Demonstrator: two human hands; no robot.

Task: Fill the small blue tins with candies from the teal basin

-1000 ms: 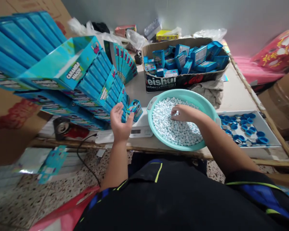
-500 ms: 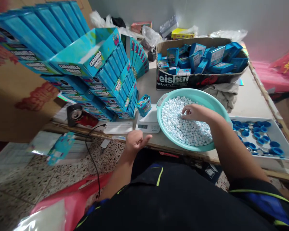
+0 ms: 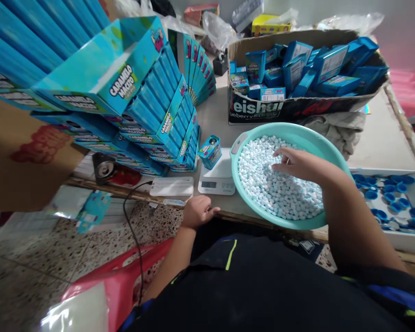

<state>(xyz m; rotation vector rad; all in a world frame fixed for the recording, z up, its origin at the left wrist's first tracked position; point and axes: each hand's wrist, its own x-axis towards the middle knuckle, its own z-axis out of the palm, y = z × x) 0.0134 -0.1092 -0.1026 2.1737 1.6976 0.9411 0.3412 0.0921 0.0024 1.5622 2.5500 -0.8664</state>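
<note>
My right hand (image 3: 297, 165) is over the turquoise plastic basin (image 3: 335, 143), low above the small white and pale-blue candies (image 3: 263, 184). Its thumb and forefinger are curved and apart, with nothing visible between them; the other fingers are partly hidden. My left hand (image 3: 198, 212) rests at the table's front edge, fingers curled in and thumb sticking out, with nothing seen in it. Just beyond it is a white digital scale (image 3: 216, 184), its display lit. A small blue candy box (image 3: 210, 152), open at the top, stands on the scale's far left part.
Stacked blue display cartons (image 3: 152, 110) rise at the left. Behind the basin is a cardboard box (image 3: 256, 113) of small blue boxes. A white tray (image 3: 408, 237) of blue caps stands at right. A black cable (image 3: 133, 235) hangs over the front edge beside a white power bank (image 3: 171, 186).
The view has shifted slightly, dipping and coming closer. My right hand stays over the candies, its thumb and forefinger a little more spread. My left hand remains curled at the edge.
</note>
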